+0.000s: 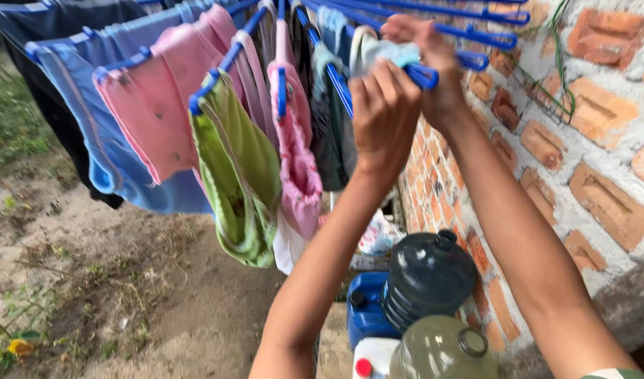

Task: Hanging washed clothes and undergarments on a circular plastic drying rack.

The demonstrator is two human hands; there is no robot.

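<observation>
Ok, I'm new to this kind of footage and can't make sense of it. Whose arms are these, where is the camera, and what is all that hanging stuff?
The camera sits on a person's head and looks at their own two raised bare arms. The left hand and right hand meet at a small pale cloth on a blue plastic drying rack; the left hand grips it, but the right hand's fingers are partly hidden. Small garments hang from the rack's clips: a pink one, a green one and a light blue one. On the right is a brick wall. Below stand a dark water jug, a blue canister and a clear jug on sandy ground.
</observation>
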